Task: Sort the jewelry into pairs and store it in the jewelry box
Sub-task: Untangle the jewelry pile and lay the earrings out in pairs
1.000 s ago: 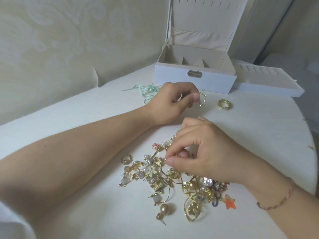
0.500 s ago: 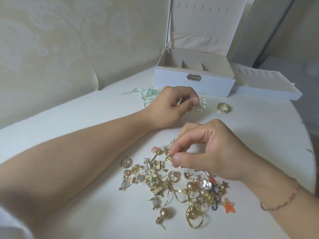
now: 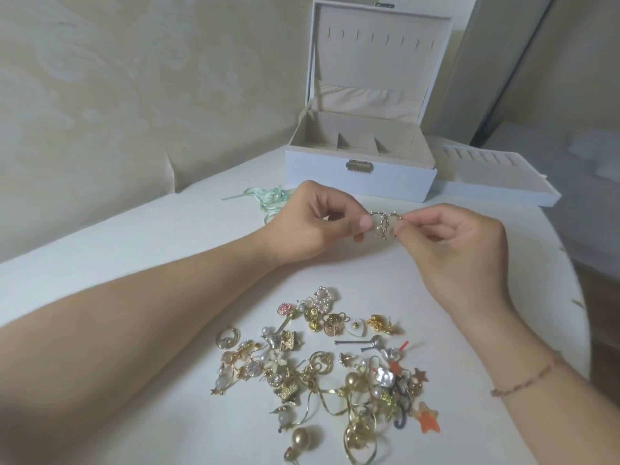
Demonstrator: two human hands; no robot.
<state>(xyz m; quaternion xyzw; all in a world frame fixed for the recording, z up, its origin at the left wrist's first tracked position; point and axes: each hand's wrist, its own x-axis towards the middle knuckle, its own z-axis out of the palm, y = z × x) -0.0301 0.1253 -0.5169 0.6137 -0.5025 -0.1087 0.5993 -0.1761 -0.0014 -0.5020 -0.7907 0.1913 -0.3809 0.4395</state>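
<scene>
- Here, we see two bare hands raised just above a white table (image 3: 117,250), in front of an open white jewelry box (image 3: 360,172).
- Our left hand (image 3: 315,226) pinches one small gold earring (image 3: 377,218) between thumb and forefinger, the other fingers curled in.
- Our right hand (image 3: 453,243) pinches a second gold earring (image 3: 396,219) the same way, and the two pieces touch or nearly touch between the hands.
- Both look like thin curved hoops with tiny pearl drops hanging below; finer detail is too small for us to tell.
- We judge them very light, stiff in the wire but easily bent, and smooth enough to slip from the fingertips.
- The safest hold, we think, is on the solid curve of the hoop, not on the dangling beads, which could snag or pull off.
- Near us lies the unsorted jewelry pile (image 3: 322,367), a tangle of gold and pearl pieces that may catch on one another when lifted.
- The box sits well beyond the hands, its lid upright and its divided compartments facing us.
- A pale green ribbon (image 3: 265,198) lies left of the box, and a separate tray (image 3: 496,182) rests just to its right.
</scene>
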